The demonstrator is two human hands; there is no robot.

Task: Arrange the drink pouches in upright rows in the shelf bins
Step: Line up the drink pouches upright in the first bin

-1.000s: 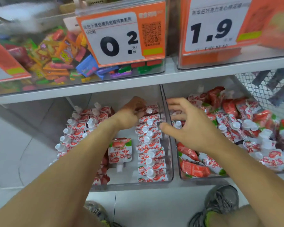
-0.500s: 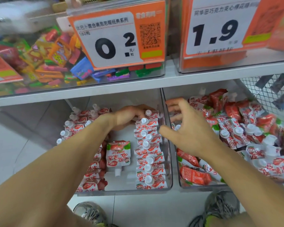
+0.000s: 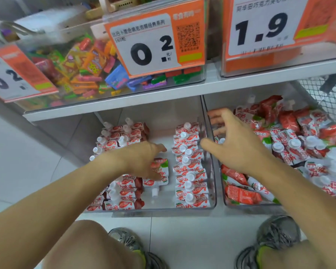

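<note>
Loose drink pouch [image 3: 159,174] lies flat, cap toward the front edge, in the gap mid-floor of the left shelf bin [image 3: 163,208]. Soft foil body, light, probably slick and floppy; the rigid cap and spout are the firmest hold, else pinch across the top seam. Left hand [image 3: 142,159] rests on it, fingers curled down over its upper part; whether it's actually pinched, cannot tell. Right hand [image 3: 235,146] hangs spread over the divider wall, fingers reaching into the right shelf bin [image 3: 250,205], holding nothing visible.

Room: upright right-side row [image 3: 189,167] sits against the left bin's right wall; left rows [image 3: 118,166] run back to front. The gap between them is narrow, so stand the pouch straight up there. Right bin's heap [image 3: 295,144] is jumbled, little open floor. Upper shelf edge [image 3: 163,94] overhangs the back.
</note>
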